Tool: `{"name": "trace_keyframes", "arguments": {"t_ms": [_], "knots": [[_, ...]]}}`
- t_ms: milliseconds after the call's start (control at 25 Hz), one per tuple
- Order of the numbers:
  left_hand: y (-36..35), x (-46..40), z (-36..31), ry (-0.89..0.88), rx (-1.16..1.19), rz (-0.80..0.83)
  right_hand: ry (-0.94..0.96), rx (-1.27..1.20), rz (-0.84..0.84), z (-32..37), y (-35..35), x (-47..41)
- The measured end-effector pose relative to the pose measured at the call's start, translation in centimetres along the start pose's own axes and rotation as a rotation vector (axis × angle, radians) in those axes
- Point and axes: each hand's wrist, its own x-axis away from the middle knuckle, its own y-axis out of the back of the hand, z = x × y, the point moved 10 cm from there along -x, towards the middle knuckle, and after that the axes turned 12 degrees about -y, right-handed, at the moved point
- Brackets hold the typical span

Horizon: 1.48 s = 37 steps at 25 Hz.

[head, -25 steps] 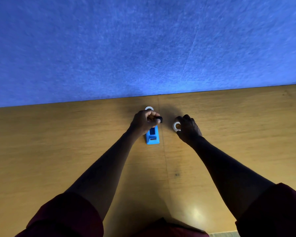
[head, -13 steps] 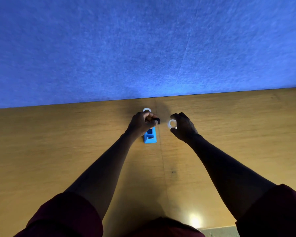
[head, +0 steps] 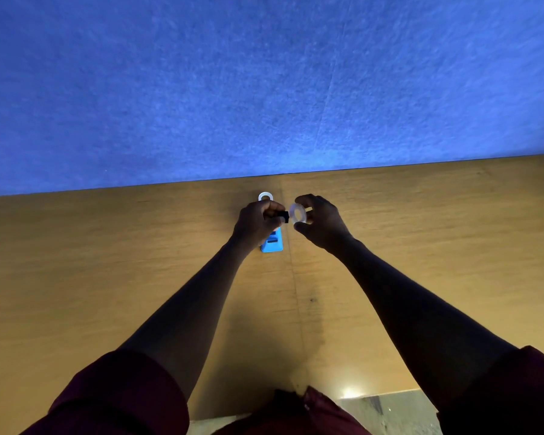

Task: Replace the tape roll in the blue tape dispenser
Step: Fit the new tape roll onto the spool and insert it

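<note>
Over wooden table [head: 107,277], left grip [head: 258,222] clamps black spindle [head: 282,216] touching right grip's [head: 322,226] clamped tape roll [head: 298,213].

Count: 2 tape rolls, one held [head: 298,213], one on the counter [head: 265,196]. 1 blue tape dispenser [head: 272,244]. 1 black spindle [head: 281,216]. 2 hands: left [head: 256,226], right [head: 322,226].

bare wooden table [head: 107,277] open either side of both hands, blue wall [head: 264,89] close beyond, spare tape ring [head: 265,196] just past left hand [head: 255,222]
</note>
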Motion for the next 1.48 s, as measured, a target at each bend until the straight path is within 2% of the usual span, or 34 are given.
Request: {"name": "trace_keyframes", "arguments": {"t_ms": [200, 600, 1240, 1480], "knots": [[0.0, 1.1, -0.5, -0.006, 0.053, -0.051, -0.084, -0.130, 0.043, -0.5, 0.1, 1.5], [-0.7, 3.1, -1.8, -0.037, 0.121, -0.062, -0.132, -0.429, 0.134, -0.8, 0.8, 4.5], [-1.6, 4.3, -2.6, -0.038, 0.291, -0.003, -0.147, -0.499, 0.222, -1.6, 0.2, 5.4], [-1.2, 4.5, -2.2, 0.011, 0.334, -0.024, -0.144, -0.511, 0.245, -1.1, -0.4, 5.2]]}}
